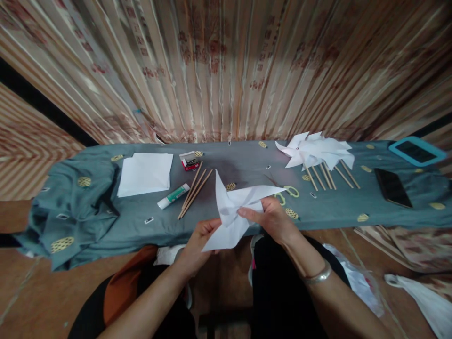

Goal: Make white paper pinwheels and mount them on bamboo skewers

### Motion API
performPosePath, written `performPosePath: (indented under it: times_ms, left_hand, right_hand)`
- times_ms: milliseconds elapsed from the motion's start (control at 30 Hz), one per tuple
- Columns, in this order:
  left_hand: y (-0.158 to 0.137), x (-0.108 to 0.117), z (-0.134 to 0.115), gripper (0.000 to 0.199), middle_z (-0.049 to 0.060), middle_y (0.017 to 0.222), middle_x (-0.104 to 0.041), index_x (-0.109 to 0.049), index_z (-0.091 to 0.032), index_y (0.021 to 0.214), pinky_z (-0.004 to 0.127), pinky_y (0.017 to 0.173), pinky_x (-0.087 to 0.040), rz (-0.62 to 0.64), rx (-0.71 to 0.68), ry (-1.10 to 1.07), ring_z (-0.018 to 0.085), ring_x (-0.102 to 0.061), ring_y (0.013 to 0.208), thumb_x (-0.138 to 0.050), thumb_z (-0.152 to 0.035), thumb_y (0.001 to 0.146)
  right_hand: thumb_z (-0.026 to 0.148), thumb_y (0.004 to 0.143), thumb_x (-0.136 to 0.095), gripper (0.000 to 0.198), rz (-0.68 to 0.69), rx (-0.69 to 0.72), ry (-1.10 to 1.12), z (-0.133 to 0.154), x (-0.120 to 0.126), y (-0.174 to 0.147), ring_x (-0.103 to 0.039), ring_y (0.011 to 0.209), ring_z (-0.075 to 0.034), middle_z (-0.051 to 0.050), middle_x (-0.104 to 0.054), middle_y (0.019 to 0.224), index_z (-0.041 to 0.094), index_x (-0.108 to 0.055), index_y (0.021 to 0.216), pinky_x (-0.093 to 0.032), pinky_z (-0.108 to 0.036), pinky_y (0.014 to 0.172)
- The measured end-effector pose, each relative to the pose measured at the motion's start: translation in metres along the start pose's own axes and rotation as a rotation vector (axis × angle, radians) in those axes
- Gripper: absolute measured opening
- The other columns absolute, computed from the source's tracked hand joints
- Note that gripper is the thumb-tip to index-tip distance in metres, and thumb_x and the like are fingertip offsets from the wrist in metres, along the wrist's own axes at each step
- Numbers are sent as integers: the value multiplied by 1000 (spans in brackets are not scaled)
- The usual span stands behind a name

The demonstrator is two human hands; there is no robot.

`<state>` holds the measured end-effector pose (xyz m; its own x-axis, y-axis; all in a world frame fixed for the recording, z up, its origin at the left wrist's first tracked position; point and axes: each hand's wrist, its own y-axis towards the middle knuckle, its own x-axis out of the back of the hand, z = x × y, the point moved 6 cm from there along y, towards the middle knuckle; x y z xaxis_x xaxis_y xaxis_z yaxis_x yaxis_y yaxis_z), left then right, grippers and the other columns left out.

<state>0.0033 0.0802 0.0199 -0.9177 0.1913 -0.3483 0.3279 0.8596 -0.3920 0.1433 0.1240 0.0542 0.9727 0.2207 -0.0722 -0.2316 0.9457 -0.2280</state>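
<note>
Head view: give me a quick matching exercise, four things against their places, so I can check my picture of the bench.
Things:
1. Folded white paper pinwheel
2. White-and-green glue stick
3. Scissors with yellow-green handles
4. Blue-framed flat tablet

Places:
A. Just beyond the right hand
B. At the right end of the grey-blue cloth-covered table
C. Held between both hands
D. Left of the loose light-brown wooden sticks

Pairs: 1-C, 2-D, 3-A, 4-B
</note>
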Motion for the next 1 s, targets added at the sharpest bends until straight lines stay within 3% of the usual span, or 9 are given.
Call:
performPosePath:
  times_ms: [200, 567, 800, 1000]
  left_hand:
    - [-1, -2, -5, 50, 1, 46, -50, -68, -12, 59, 20, 43, -28, -2, -70, 1, 9, -39, 44, -77, -60, 55]
    - [-5, 7, -11, 39, 2, 51, -57, -70, -14, 61, 22, 47, -36, -56, -287, 211, 13, -49, 49, -70, -51, 72]
    - [-7, 4, -20, 34, 2, 56, -59, -71, -14, 64, 23, 48, -36, -82, -298, 256, 13, -48, 51, -69, -48, 73]
    - [-11, 1, -33, 26, 2, 55, -58, -67, -16, 56, 24, 55, -40, -152, -295, 330, 16, -50, 58, -70, -38, 70]
  right_hand:
    - [44, 68, -74, 27, 54, 90, -116, 5, -13, -5, -63, 62, -17, -3, -71, 69, 17, -71, 66, -51, -28, 61]
    - [37, 73, -70, 23, 24, 194, -132, 12, -18, -10, -62, 64, -15, -3, -72, 70, 17, -70, 62, -50, -26, 62]
    - [43, 72, -70, 29, -16, 170, -178, 14, -16, -11, -58, 58, -15, -3, -69, 65, 17, -70, 62, -47, -26, 56]
    - [42, 74, -69, 24, 4, 210, -267, 17, -10, -14, -63, 67, -19, -4, -73, 77, 19, -74, 75, -50, -27, 60]
